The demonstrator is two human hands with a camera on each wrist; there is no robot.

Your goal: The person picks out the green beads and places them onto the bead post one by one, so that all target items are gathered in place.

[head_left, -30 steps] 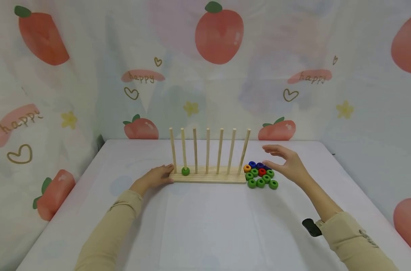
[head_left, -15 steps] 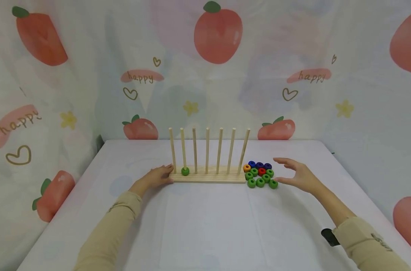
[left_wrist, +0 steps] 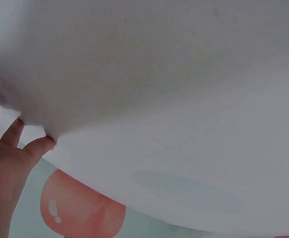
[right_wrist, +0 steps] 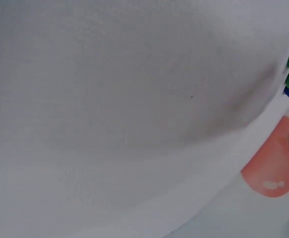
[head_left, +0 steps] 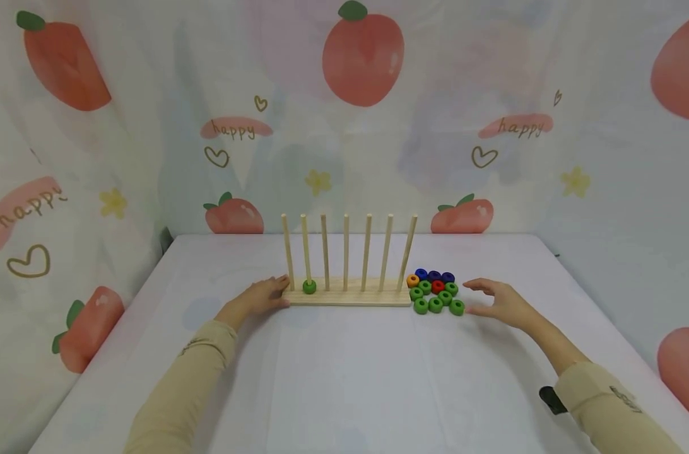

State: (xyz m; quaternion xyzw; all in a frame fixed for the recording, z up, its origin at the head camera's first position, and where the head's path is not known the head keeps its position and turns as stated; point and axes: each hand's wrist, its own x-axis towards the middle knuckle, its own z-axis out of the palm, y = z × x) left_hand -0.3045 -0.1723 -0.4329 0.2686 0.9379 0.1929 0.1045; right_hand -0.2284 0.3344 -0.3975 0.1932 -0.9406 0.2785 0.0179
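Note:
A wooden peg rack (head_left: pixel 350 297) with a row of upright pegs stands on the table, a green bead (head_left: pixel 309 287) low on its second peg from the left. My left hand (head_left: pixel 260 296) grips the rack's left end, thumb at the front corner and fingers at the back. In the left wrist view its other fingers (left_wrist: pixel 13 133) spread on the tablecloth by the wood. Right of the rack lie loose beads: several green beads (head_left: pixel 445 297), a red bead (head_left: pixel 438 287), an orange bead (head_left: pixel 413 280) and blue ones (head_left: pixel 421 275). Just right of them, my right hand (head_left: pixel 503 304) holds nothing, thumb and fingers apart.
A white cloth covers the table (head_left: pixel 344 372). Fruit-printed curtains (head_left: pixel 363 60) hang behind it and along both sides. A black object (head_left: pixel 552 400) shows at the right sleeve cuff.
My right hand has moved from over the beads to the right and toward me, and the gap between thumb and fingers has narrowed. The left hand, rack and beads stay put.

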